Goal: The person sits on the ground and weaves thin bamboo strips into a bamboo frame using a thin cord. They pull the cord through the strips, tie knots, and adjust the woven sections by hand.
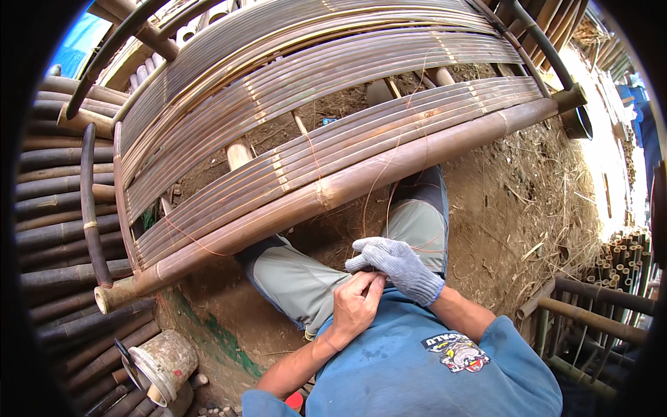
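My bare left hand [358,302] and my right hand [401,267], in a grey knitted glove, meet in front of my lap. The fingers of both are bent and closed together. Thin copper-coloured wire [367,208] rises from between them in loose loops toward a bamboo bench seat [417,156]. What the fingertips pinch is mostly hidden; the wire leads into them. Ahead of my knees, the bench's thick front pole crosses at a slant, with long split slats [361,142] behind it. More wire strands lie over these slats, and there is a wide gap among them.
Stacked bamboo poles [69,201] line the left side. A dirty white bucket [163,361] stands at lower left. Cut bamboo ends [622,260] are piled at right, above a bamboo frame [590,320]. Bare earth with straw [500,201] spreads to the right.
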Tool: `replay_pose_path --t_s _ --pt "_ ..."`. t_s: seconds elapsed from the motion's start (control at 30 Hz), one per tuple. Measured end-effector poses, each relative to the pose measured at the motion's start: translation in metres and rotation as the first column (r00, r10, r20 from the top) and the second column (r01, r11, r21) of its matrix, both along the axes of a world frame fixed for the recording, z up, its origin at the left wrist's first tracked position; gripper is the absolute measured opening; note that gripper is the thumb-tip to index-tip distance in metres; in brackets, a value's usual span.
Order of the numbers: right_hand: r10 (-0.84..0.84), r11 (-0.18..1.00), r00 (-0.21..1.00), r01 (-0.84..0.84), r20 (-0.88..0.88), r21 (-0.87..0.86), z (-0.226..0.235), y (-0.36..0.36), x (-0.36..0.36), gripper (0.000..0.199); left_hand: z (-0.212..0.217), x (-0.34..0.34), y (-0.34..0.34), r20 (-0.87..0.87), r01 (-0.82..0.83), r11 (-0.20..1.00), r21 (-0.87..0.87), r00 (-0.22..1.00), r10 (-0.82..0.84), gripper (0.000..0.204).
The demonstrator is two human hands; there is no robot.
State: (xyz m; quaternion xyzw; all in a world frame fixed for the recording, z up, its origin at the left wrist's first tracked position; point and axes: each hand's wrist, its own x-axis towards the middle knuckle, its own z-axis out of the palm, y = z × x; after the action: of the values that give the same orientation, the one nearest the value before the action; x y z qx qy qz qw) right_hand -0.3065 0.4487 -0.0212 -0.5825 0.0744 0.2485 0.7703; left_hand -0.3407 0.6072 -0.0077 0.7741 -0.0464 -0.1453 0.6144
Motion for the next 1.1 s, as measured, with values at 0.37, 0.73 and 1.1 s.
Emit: replay_pose_path --t_s 0.37,0.73,1.1 --pt "0.05 0.975 0.999 -0.052 -0.018 -0.215 0.054 -0.012 -0.025 0.027 -0.011 0.064 0.036 -0.516 -0.059 0.897 -0.437 0.833 -0.196 0.061" --pt "0.115 0.981 0.937 -0.16 -0.33 -0.111 0.046 -0.057 -0.097 0.036 0.03 0.286 -0.017 -0.523 -0.397 0.661 -0.637 0.852 0.007 0.021" --pt "0.097 0.831 0.994 -0.056 0.046 -0.553 0.048 -0.088 -0.044 0.032 0.036 0.17 -0.036 -0.236 -0.127 0.935 -0.332 0.971 0.048 0.023"
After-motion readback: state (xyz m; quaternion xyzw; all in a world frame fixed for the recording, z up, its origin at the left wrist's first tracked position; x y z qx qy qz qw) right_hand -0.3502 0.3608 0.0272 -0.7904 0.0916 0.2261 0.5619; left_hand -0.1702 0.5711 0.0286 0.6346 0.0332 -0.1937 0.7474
